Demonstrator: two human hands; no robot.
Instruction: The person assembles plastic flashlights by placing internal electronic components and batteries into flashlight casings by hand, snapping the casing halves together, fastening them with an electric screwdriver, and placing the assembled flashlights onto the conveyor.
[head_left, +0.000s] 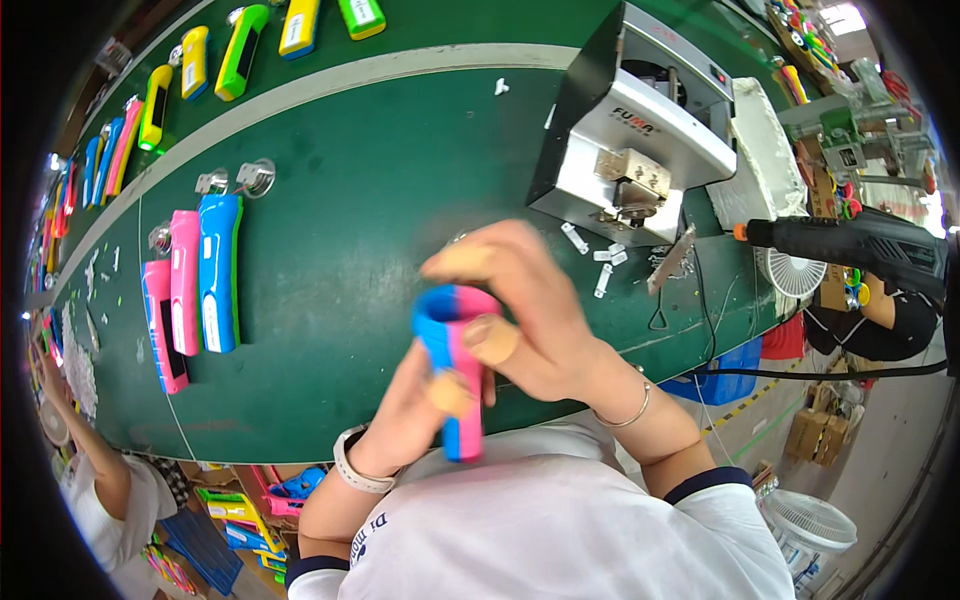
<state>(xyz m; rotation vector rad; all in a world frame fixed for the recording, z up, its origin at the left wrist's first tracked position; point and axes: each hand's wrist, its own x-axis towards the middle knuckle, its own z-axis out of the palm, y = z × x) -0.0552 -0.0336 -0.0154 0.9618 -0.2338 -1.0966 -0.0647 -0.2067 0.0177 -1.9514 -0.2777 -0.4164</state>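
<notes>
A pink and blue flashlight housing (465, 362) stands upright close to my body, its wide round mouth facing up. My left hand (412, 402) is closed round its lower part, with the thumb in front. Over the mouth arches my right hand (545, 320), smeared by motion. Its taped thumb lies against the rim, and its forefinger is bent above the opening. A pale blur shows by the right fingertips; I cannot make out what it is. To the left lie blue (220, 275) and pink (185, 285) flashlight housings with clear lamp heads loose at their tops.
A silver and black bench machine (640, 130) stands at the back right, small white plastic pieces (605, 270) in front of it. A black heat-gun-like tool (850, 245) juts in at the right. More coloured flashlights (240, 55) line the far edge. Another person (110, 490) is at the left.
</notes>
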